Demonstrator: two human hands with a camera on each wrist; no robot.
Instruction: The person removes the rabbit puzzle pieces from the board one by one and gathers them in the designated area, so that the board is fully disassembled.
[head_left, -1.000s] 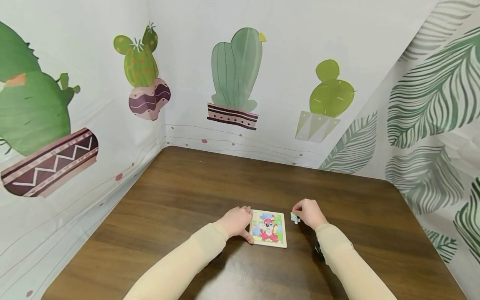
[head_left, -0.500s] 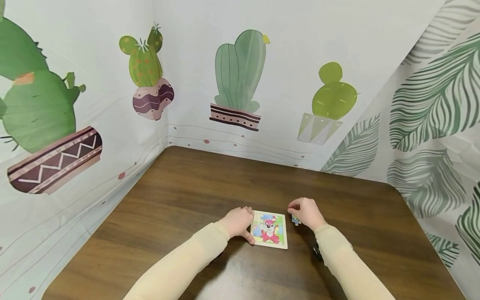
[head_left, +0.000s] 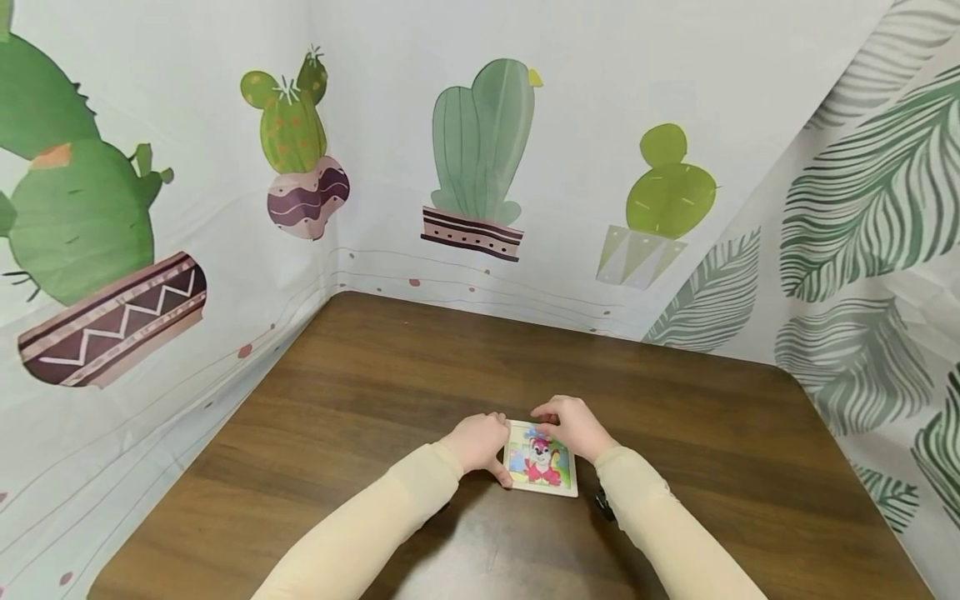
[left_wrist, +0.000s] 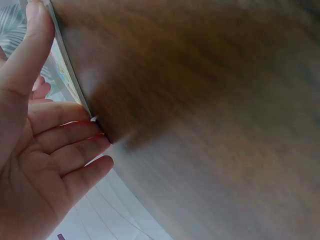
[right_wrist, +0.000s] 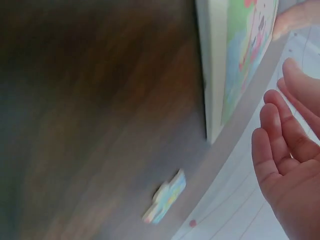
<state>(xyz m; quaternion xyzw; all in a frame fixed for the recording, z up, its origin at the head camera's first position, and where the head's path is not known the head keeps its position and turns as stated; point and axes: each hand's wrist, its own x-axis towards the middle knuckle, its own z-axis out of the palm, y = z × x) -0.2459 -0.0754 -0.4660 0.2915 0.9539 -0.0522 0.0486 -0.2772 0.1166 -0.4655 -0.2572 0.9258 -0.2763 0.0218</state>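
Note:
A square jigsaw puzzle (head_left: pixel 542 472) in a pale frame, showing a pink cartoon animal, lies on the brown table. My left hand (head_left: pixel 480 442) holds it along its left side, the thumb at the near corner and the fingers at the far corner. Over the puzzle's far edge hovers my right hand (head_left: pixel 573 425), with thumb and fingers apart. I see nothing held between them in the head view. In the right wrist view its other fingers are loosely bent. A loose puzzle piece (right_wrist: pixel 167 197) lies on the table beyond the frame's corner there; the right hand hides it from the head view.
The wooden table (head_left: pixel 390 375) has white cloth hangings (head_left: pixel 375 167) printed with cacti and leaves behind it and along its sides. A dark strap (head_left: pixel 604 505) shows under the right wrist.
My right hand has moved left, away from the loose piece it was touching on the table, to the puzzle's far edge. The left hand has stayed at the frame.

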